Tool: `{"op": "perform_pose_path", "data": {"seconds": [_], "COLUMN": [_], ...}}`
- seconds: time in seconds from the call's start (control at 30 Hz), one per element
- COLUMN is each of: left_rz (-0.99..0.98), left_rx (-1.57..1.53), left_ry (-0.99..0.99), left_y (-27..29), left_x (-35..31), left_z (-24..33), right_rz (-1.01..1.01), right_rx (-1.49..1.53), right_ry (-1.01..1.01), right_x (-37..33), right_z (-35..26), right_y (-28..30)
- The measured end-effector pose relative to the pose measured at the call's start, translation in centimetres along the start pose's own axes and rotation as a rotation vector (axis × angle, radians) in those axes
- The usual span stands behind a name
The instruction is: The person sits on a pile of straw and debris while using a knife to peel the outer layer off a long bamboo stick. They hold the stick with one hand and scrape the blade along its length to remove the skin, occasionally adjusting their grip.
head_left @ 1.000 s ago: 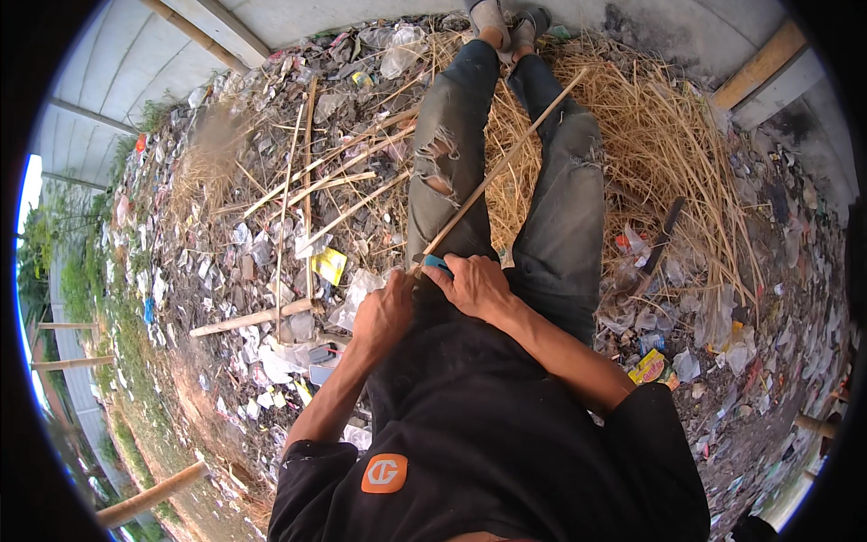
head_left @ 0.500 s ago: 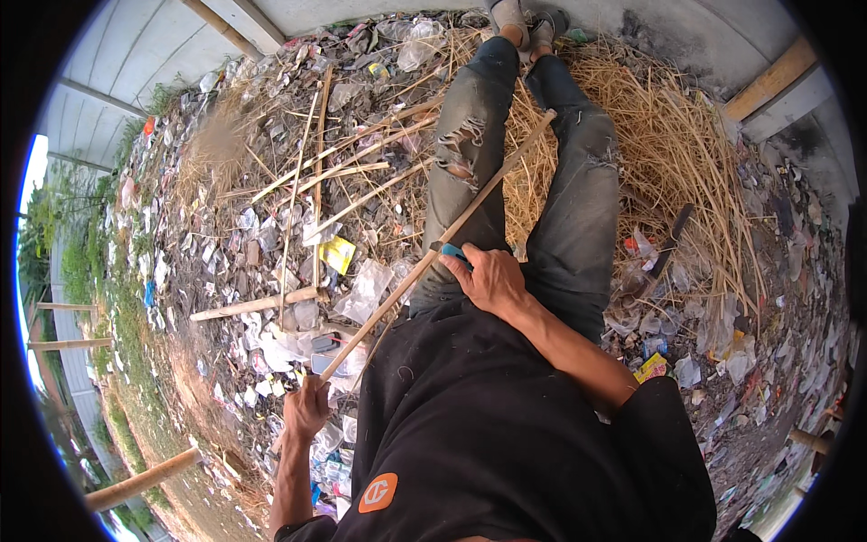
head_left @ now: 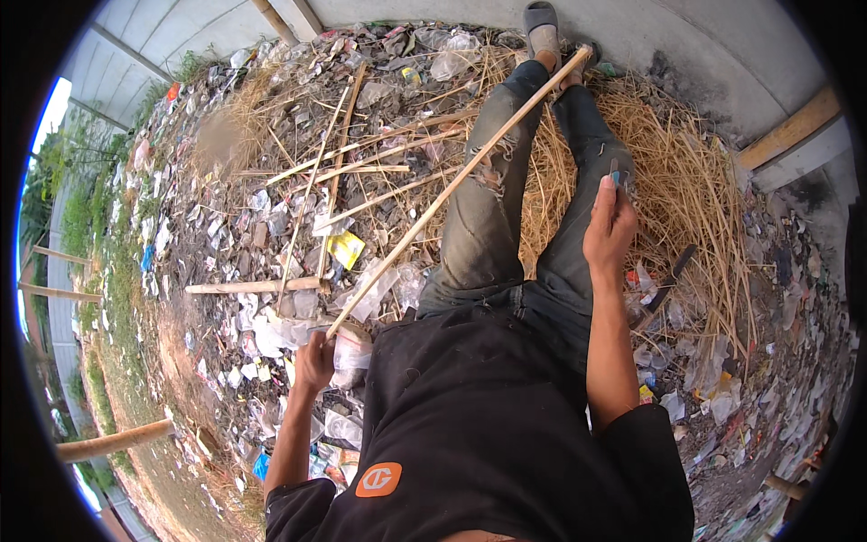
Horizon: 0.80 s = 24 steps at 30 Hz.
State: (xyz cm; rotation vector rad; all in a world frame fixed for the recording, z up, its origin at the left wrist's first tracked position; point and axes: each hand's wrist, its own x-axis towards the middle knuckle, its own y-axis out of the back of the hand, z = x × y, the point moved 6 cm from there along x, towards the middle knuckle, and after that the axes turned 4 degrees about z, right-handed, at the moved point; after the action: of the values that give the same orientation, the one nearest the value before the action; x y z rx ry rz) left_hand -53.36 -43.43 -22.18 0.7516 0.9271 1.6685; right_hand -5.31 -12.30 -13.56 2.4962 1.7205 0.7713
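My left hand (head_left: 315, 363) is closed around the near end of a long, thin bamboo strip (head_left: 452, 192). The strip slants up and away to the right, crossing over my left leg, and its far end lies near my feet. Apart from the strip, my right hand (head_left: 611, 226) is raised over my right leg. Its fingers are closed on a small tool with a blue handle (head_left: 616, 177) and a short dark tip, possibly a knife; most of it is hidden by the fingers.
Pale bamboo shavings (head_left: 691, 181) lie heaped around my legs. Several split bamboo sticks (head_left: 361, 170) and a thicker bamboo pole (head_left: 257, 286) rest on litter-strewn ground to the left. A long dark blade-like piece (head_left: 673, 278) lies to the right. Beyond my feet stands a grey wall (head_left: 695, 50).
My right hand has left the strip and moved up and right with the blue-handled tool. The strip's far end has shifted away toward my feet; my left hand still grips the near end.
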Motion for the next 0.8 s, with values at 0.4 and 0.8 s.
{"op": "perform_pose_path", "data": {"seconds": [0.4,0.8], "left_rz": [-0.132,-0.189], "left_rx": [-0.259,-0.128], "left_ry": [-0.118,-0.190], "left_y": [-9.5,-11.4], "left_x": [14.8,14.3], "left_z": [19.7,20.8], "right_rz": [-0.711,-0.752], "right_rx": [-0.286,-0.301], "right_ry": [0.002,0.094], "right_x": [-9.1,-13.3], "right_z": [-0.4,-0.6], "right_y": [-9.9,-11.0]}}
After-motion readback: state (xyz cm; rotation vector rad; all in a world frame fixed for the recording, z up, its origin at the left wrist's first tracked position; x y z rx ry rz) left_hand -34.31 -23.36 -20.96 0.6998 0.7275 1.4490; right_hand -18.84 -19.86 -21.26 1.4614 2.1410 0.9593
